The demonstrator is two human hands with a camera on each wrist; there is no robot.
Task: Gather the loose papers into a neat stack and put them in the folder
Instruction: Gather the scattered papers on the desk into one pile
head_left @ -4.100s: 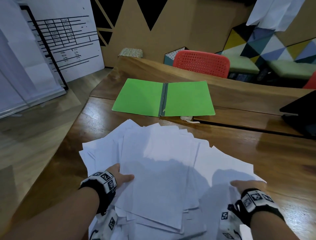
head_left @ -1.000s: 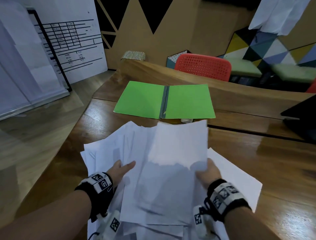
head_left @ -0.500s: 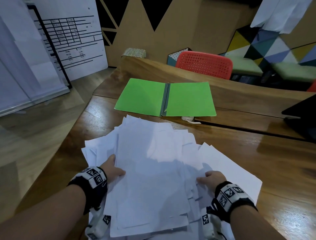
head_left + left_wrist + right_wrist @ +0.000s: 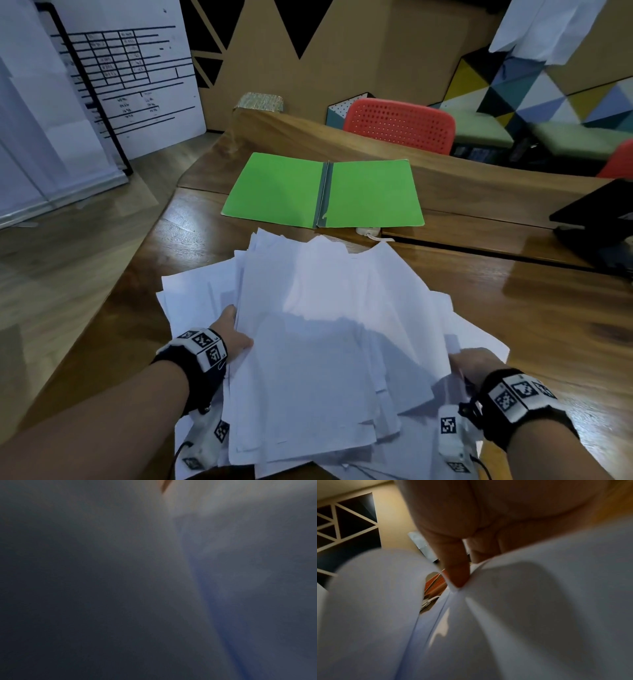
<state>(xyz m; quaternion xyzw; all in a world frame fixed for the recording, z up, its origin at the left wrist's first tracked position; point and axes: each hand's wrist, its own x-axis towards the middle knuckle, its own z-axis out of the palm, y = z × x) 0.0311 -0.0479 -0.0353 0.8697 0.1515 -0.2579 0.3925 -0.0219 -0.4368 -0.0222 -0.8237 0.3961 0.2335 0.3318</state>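
Observation:
A loose pile of white papers point(image 4: 318, 342) lies fanned out on the wooden table point(image 4: 513, 308) close in front of me. My left hand point(image 4: 233, 334) holds the pile's left edge, thumb on top and fingers hidden under the upper sheets. My right hand point(image 4: 474, 365) grips the pile's right edge, its fingers tucked behind bulging sheets. In the right wrist view one of its fingers point(image 4: 458, 573) presses into a crease of the papers point(image 4: 530, 608). Paper point(image 4: 223, 574) fills the dark left wrist view. The green folder point(image 4: 281, 188) lies open and flat beyond the pile.
A white plug and cable point(image 4: 369, 233) sit just below the folder's near edge, by a slot in the table. A black laptop point(image 4: 596, 222) rests at the right. A red chair point(image 4: 399, 126) stands behind the table. The table's left edge point(image 4: 144, 246) drops to the floor.
My right hand has slid out to the pile's right edge, and the sheets there now bulge upward. A second ago it held a sheaf raised. My left hand has barely moved.

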